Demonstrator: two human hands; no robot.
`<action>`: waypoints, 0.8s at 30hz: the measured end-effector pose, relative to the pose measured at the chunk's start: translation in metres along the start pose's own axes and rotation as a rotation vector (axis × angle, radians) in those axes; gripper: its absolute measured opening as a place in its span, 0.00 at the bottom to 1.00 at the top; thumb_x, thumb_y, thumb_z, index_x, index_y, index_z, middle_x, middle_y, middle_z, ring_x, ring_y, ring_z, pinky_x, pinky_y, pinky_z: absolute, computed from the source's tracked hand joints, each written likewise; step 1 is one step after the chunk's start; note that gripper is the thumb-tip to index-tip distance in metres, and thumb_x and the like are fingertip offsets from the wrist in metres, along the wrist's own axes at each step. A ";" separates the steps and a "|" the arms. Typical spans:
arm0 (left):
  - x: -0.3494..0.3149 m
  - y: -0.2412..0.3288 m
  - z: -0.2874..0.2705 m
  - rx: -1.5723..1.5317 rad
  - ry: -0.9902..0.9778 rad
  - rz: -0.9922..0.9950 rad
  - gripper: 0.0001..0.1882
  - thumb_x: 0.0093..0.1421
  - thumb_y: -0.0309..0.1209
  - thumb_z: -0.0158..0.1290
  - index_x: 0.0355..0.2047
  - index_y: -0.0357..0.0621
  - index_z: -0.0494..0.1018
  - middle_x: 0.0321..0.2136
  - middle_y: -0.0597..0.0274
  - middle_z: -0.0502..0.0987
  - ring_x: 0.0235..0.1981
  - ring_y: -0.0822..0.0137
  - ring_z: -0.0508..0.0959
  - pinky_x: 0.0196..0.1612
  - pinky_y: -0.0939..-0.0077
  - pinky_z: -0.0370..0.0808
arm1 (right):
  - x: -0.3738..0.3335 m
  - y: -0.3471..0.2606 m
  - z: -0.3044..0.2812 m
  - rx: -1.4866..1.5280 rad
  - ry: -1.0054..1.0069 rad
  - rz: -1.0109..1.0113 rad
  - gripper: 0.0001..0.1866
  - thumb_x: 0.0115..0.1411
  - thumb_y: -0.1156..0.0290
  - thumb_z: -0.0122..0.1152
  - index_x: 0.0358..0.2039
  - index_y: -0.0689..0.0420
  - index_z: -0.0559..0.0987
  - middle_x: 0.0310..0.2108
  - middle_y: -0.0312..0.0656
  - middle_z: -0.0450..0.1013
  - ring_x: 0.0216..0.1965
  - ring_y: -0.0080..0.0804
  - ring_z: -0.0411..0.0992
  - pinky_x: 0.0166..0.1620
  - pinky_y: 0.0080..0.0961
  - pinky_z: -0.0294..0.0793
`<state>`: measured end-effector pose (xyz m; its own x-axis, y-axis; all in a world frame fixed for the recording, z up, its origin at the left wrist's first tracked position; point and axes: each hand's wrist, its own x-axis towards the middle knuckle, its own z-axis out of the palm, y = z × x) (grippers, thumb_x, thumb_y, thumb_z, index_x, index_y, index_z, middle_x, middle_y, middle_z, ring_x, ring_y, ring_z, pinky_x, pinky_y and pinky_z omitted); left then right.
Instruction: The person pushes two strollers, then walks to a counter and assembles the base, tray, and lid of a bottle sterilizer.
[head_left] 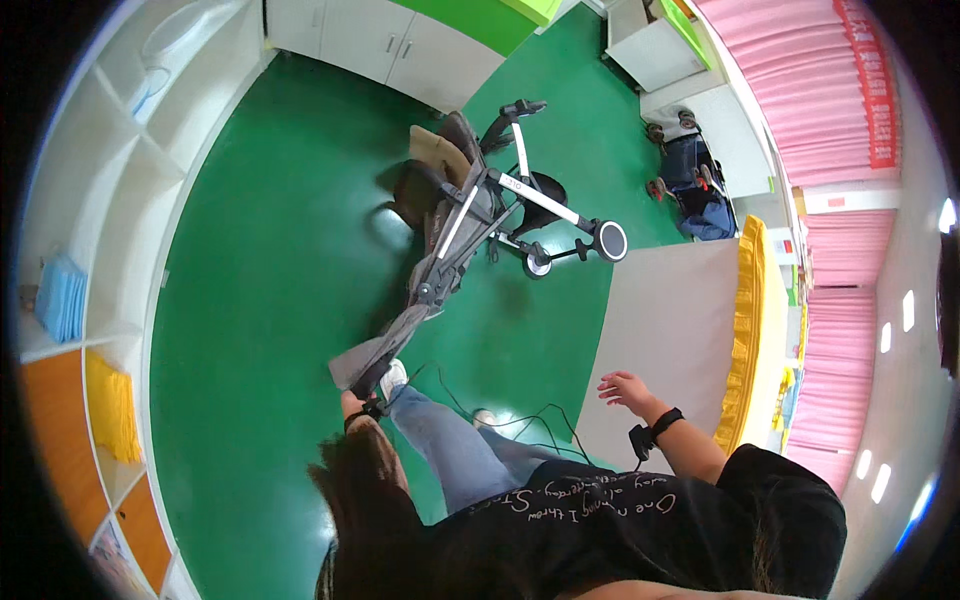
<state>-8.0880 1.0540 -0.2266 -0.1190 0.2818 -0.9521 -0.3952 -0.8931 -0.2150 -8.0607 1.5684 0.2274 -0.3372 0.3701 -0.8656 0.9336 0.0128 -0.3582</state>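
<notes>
A grey and black stroller [470, 215] with silver-white frame bars leans over on the green floor in front of me. Its large wheels point to the right, and its near end reaches my left side. My left hand [352, 403] is closed at that near end, by the black handle; the wrist strap and hair partly cover the fingers. Off to the right, my right hand [623, 390] is in the air with fingers apart and nothing in it. A black device is strapped to my right wrist, and a thin dark cable [540, 412] hangs in front of my legs.
White shelving [130, 180] with blue and yellow cloths runs along the left. White cabinets [370, 45] with a green top stand ahead. A table with a yellow-edged cover [745, 330] is close on my right. Another, dark blue folded stroller [695, 180] stands beyond it.
</notes>
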 end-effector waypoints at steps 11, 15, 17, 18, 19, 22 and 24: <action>0.058 0.001 -0.033 0.375 -0.230 0.314 0.22 0.49 0.28 0.53 0.45 0.35 0.65 0.39 0.50 0.71 0.37 0.56 0.74 0.37 0.59 0.73 | 0.020 -0.035 0.084 -0.073 -0.136 -0.093 0.12 0.60 0.66 0.48 0.42 0.58 0.70 0.37 0.41 0.72 0.36 0.29 0.72 0.36 0.25 0.72; 0.060 0.002 -0.056 1.042 -0.144 0.612 0.25 0.39 0.28 0.62 0.40 0.34 0.68 0.32 0.52 0.75 0.32 0.62 0.76 0.36 0.69 0.74 | 0.006 -0.023 0.079 -0.099 -0.166 -0.012 0.11 0.60 0.66 0.47 0.41 0.58 0.70 0.38 0.41 0.71 0.37 0.29 0.72 0.37 0.25 0.72; 0.057 0.015 -0.025 1.069 -0.206 0.699 0.26 0.37 0.30 0.63 0.38 0.34 0.69 0.30 0.53 0.76 0.31 0.62 0.76 0.37 0.70 0.74 | 0.005 -0.014 0.071 -0.055 -0.119 -0.008 0.12 0.61 0.66 0.47 0.41 0.58 0.70 0.38 0.41 0.71 0.37 0.30 0.72 0.37 0.25 0.72; 0.037 0.015 -0.048 0.817 -0.185 0.580 0.24 0.39 0.29 0.61 0.38 0.35 0.69 0.30 0.54 0.76 0.31 0.62 0.76 0.36 0.70 0.74 | -0.004 -0.015 0.067 -0.085 -0.106 0.029 0.12 0.61 0.66 0.47 0.42 0.58 0.69 0.38 0.41 0.72 0.36 0.30 0.72 0.36 0.25 0.72; 0.027 0.026 -0.028 0.585 -0.227 0.488 0.22 0.41 0.29 0.60 0.38 0.35 0.69 0.30 0.55 0.75 0.30 0.63 0.76 0.36 0.71 0.73 | 0.000 -0.009 0.067 -0.059 -0.115 0.006 0.12 0.61 0.66 0.47 0.42 0.58 0.69 0.38 0.41 0.72 0.36 0.30 0.72 0.36 0.25 0.72; -0.023 0.024 -0.006 0.285 -0.281 0.336 0.16 0.47 0.26 0.55 0.38 0.37 0.69 0.29 0.58 0.75 0.29 0.63 0.74 0.34 0.71 0.73 | -0.007 0.003 0.057 -0.025 -0.083 0.008 0.12 0.62 0.66 0.46 0.42 0.58 0.69 0.38 0.42 0.72 0.35 0.30 0.73 0.34 0.24 0.72; -0.055 -0.013 0.021 0.164 -0.155 0.171 0.12 0.50 0.25 0.51 0.37 0.38 0.70 0.29 0.61 0.74 0.30 0.64 0.73 0.34 0.72 0.73 | -0.042 0.014 0.026 0.028 -0.011 0.011 0.13 0.62 0.65 0.47 0.42 0.59 0.70 0.37 0.43 0.73 0.34 0.31 0.73 0.33 0.24 0.73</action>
<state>-8.0954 1.0574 -0.1671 -0.3295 0.1938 -0.9240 -0.4981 -0.8671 -0.0042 -8.0368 1.5293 0.2496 -0.3281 0.3601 -0.8733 0.9336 -0.0176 -0.3580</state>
